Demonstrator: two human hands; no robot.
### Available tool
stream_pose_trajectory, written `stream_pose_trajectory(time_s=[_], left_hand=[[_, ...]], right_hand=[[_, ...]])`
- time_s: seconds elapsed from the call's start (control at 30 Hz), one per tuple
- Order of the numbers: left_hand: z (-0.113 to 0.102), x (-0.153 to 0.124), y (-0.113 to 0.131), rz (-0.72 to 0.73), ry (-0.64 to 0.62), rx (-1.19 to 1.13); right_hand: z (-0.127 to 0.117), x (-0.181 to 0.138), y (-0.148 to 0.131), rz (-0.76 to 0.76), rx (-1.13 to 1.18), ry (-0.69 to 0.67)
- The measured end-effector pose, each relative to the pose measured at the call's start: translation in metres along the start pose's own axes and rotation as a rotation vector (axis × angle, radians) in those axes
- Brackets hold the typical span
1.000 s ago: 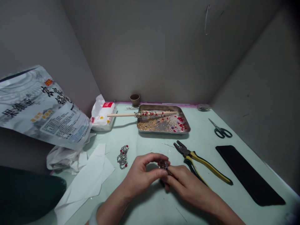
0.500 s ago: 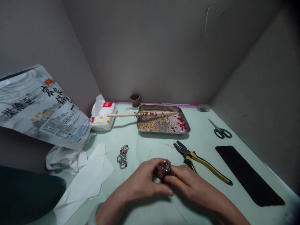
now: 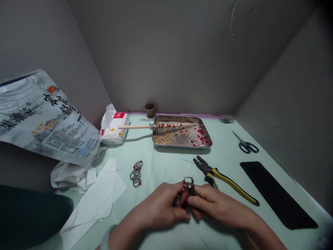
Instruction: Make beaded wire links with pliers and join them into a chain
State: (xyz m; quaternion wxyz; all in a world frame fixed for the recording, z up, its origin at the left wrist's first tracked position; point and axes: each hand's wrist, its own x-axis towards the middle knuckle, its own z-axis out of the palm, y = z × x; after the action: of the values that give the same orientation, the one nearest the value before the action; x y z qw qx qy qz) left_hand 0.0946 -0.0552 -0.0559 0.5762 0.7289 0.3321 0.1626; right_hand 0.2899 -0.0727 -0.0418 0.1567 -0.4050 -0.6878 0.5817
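Observation:
My left hand [image 3: 163, 201] is closed, its fingertips against a small wire ring with clear and red beads [image 3: 188, 180]. Opposite it, my right hand [image 3: 215, 205] is wrapped round a small dark metal tool [image 3: 190, 190], whose end meets the underside of the ring. Most of that tool is hidden by fingers, so its exact kind does not show. On the table to the left lies a beaded wire piece [image 3: 136, 174] with red beads. Pliers with yellow and black handles [image 3: 223, 178] rest just beyond my right hand.
A metal tray [image 3: 182, 146] of gold, red and clear beads has a wooden stick [image 3: 137, 127] across it. Tissues [image 3: 114, 133], a printed bag [image 3: 57, 121] and white paper [image 3: 96, 201] are at left. Scissors [image 3: 244, 144] and a black strip [image 3: 275, 194] lie right. A small cup [image 3: 150, 109] stands behind.
The beaded ring has turned and moved slightly right between my hands, and more of the dark tool shows below it. Both hands have shifted a little down.

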Motion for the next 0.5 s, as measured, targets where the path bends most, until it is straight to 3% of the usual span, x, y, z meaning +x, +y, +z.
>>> stream_pose_trajectory(time_s=[0.13, 0.27, 0.37, 0.5], left_hand=[[0.0000, -0.0009, -0.0004, -0.015, -0.001, -0.012], [-0.0024, 0.0017, -0.0034, -0.059, -0.025, -0.221], [-0.0050, 0.0049, -0.0016, -0.064, 0.080, -0.342], [-0.0039, 0.0081, 0.0031, -0.042, 0.226, -0.291]], right_hand=[[-0.0029, -0.0027, 0.0024, 0.058, 0.075, -0.055], [-0.0002, -0.0020, 0.0078, 0.067, 0.071, -0.044], [0.0027, -0.0003, 0.0095, 0.105, 0.056, -0.031], [0.0062, 0.0027, 0.0076, 0.147, 0.038, -0.029]])
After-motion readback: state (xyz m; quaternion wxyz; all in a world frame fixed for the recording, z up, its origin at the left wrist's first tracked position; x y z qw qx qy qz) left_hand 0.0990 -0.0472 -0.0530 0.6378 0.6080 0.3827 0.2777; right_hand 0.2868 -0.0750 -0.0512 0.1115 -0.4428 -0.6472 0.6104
